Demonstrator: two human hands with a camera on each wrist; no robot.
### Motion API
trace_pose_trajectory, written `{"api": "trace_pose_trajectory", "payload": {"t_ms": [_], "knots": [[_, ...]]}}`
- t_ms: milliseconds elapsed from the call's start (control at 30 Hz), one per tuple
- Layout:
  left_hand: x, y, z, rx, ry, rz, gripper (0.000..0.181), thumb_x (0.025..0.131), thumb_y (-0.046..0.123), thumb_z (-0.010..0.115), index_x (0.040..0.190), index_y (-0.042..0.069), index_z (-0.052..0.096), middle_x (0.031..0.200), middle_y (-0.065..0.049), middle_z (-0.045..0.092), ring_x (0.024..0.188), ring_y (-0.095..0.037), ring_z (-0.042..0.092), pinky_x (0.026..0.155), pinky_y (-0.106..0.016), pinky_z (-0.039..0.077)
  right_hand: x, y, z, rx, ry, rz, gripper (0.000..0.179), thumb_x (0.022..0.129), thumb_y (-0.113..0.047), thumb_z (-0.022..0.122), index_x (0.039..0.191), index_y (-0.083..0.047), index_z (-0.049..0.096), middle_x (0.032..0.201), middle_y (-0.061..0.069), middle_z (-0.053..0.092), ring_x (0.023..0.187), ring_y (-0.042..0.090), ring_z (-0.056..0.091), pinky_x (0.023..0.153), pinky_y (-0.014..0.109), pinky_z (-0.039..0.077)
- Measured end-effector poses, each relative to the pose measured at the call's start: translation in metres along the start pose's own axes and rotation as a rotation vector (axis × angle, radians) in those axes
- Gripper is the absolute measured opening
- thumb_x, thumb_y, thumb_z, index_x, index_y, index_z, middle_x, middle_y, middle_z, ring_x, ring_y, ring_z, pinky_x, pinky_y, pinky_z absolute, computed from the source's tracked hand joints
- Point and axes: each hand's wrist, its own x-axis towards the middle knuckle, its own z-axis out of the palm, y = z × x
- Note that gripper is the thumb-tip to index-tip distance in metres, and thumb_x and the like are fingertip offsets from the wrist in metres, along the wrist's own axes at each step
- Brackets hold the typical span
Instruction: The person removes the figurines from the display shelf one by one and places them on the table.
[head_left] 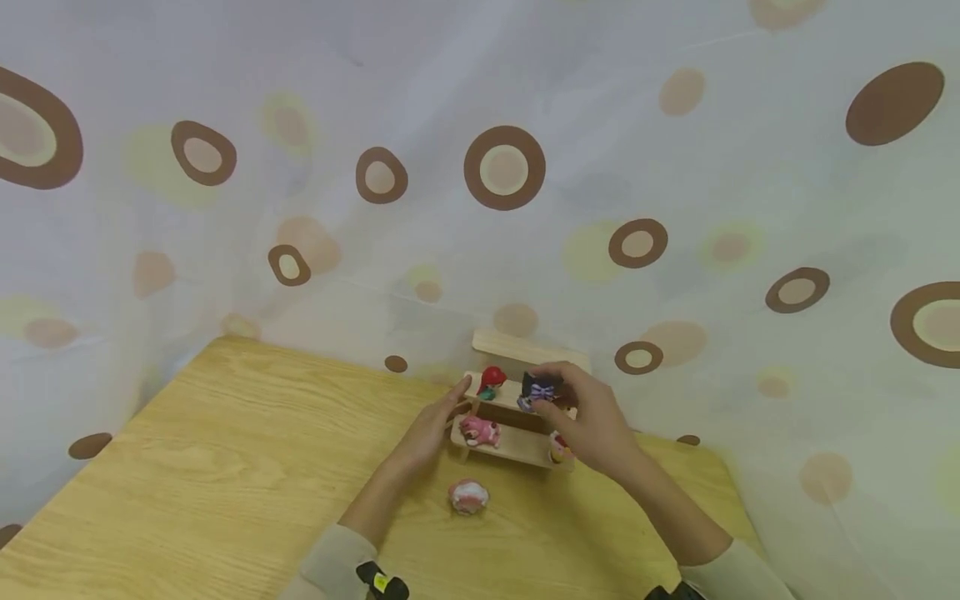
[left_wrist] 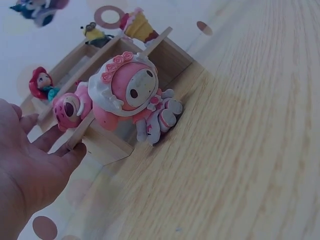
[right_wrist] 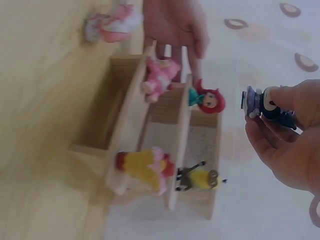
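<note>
My right hand point(head_left: 596, 421) pinches a small figurine point(right_wrist: 267, 105) with a dark hood and a purple bow between thumb and fingers, above the top of a tiered wooden display shelf point(head_left: 517, 446). The left hand point(left_wrist: 35, 165) has its fingers extended against the shelf's left end. Near those fingers, a red-haired figurine point(right_wrist: 210, 100) stands on an upper tier and a pink bear figurine point(head_left: 480, 431) on the tier below. A yellow minion figurine point(right_wrist: 202, 178) and an ice-cream-cone-shaped figurine point(right_wrist: 145, 165) stand toward the right end. The minion is mostly hidden by my right hand in the head view.
A pink figurine with a white bonnet point(left_wrist: 132, 90) sits on the wooden table point(head_left: 262, 467) in front of the shelf. Close behind the shelf hangs a pale cloth point(head_left: 450, 100) with brown and beige ovals.
</note>
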Motion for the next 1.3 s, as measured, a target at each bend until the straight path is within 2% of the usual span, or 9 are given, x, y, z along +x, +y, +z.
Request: {"api": "trace_pose_trajectory", "payload": {"t_ms": [200,333,500,600,733,867,1067,1200,1300], "knots": [[-0.001,-0.001,-0.001,0.021,0.002,0.016,0.058,0.118,0.043,0.018,0.17,0.018,0.023,0.175,-0.013,0.023,0.155,-0.044,0.032,0.127,-0.063,0.021,-0.033,0.022,0.014,0.005,-0.015,0.005,0.039,0.092,-0.002,0.081,0.128,-0.007,0.068,0.115,0.006,0.072,0.095,0.02,0.074,0.078,0.029,0.063],[0.001,-0.001,-0.001,0.017,-0.008,0.025,0.058,0.118,0.042,0.018,0.17,0.017,0.023,0.175,-0.01,0.021,0.156,-0.043,0.032,0.127,-0.062,0.022,-0.052,0.039,0.031,0.031,-0.036,0.021,0.039,0.088,0.001,0.083,0.124,-0.007,0.069,0.116,0.006,0.073,0.099,0.021,0.073,0.082,0.032,0.064],[-0.001,-0.001,-0.002,0.002,-0.007,0.024,0.058,0.118,0.043,0.019,0.17,0.018,0.022,0.176,-0.009,0.021,0.156,-0.042,0.031,0.126,-0.061,0.024,-0.067,0.056,0.054,0.078,-0.09,0.046,0.037,0.091,0.0,0.081,0.124,-0.007,0.067,0.119,0.008,0.072,0.104,0.024,0.072,0.084,0.029,0.063],[-0.002,-0.002,-0.002,-0.001,-0.012,0.021,0.058,0.118,0.044,0.02,0.17,0.019,0.022,0.176,-0.008,0.022,0.156,-0.042,0.031,0.126,-0.061,0.026,-0.073,0.062,0.063,0.091,-0.114,0.065,0.035,0.092,-0.003,0.08,0.124,-0.006,0.067,0.119,0.009,0.072,0.105,0.027,0.071,0.084,0.027,0.062],[-0.001,-0.002,-0.001,0.054,-0.013,0.039,0.058,0.118,0.043,0.02,0.17,0.018,0.021,0.175,-0.008,0.022,0.155,-0.043,0.032,0.125,-0.063,0.027,-0.078,0.067,0.073,0.09,-0.146,0.083,0.036,0.091,-0.002,0.08,0.124,-0.005,0.067,0.12,0.012,0.071,0.106,0.031,0.07,0.085,0.025,0.061],[-0.001,-0.003,-0.001,0.099,-0.002,0.052,0.057,0.118,0.04,0.021,0.17,0.016,0.023,0.175,-0.008,0.023,0.156,-0.043,0.032,0.126,-0.063,0.022,-0.082,0.069,0.08,0.089,-0.176,0.077,0.037,0.092,-0.002,0.08,0.126,-0.002,0.066,0.123,0.015,0.069,0.108,0.033,0.069,0.087,0.027,0.062],[-0.001,-0.003,0.0,0.071,0.0,0.03,0.058,0.118,0.043,0.021,0.17,0.02,0.022,0.175,-0.006,0.023,0.156,-0.041,0.031,0.127,-0.063,0.022,-0.09,0.072,0.086,0.131,-0.196,0.033,0.038,0.094,-0.001,0.077,0.129,0.002,0.062,0.126,0.019,0.066,0.11,0.036,0.069,0.091,0.031,0.062],[-0.002,-0.002,-0.001,0.062,0.002,0.013,0.057,0.117,0.045,0.022,0.17,0.024,0.023,0.175,-0.003,0.024,0.156,-0.039,0.031,0.128,-0.062,0.019,-0.094,0.074,0.087,0.13,-0.21,0.018,0.047,0.092,0.001,0.078,0.135,0.003,0.058,0.128,0.021,0.065,0.112,0.038,0.069,0.093,0.037,0.062],[-0.001,-0.003,-0.002,0.08,0.006,0.021,0.057,0.118,0.043,0.022,0.17,0.022,0.023,0.175,-0.004,0.024,0.156,-0.04,0.032,0.128,-0.061,0.018,-0.095,0.074,0.088,0.133,-0.206,0.029,0.053,0.091,0.001,0.079,0.139,0.003,0.055,0.13,0.021,0.066,0.115,0.039,0.068,0.095,0.038,0.062]]}}
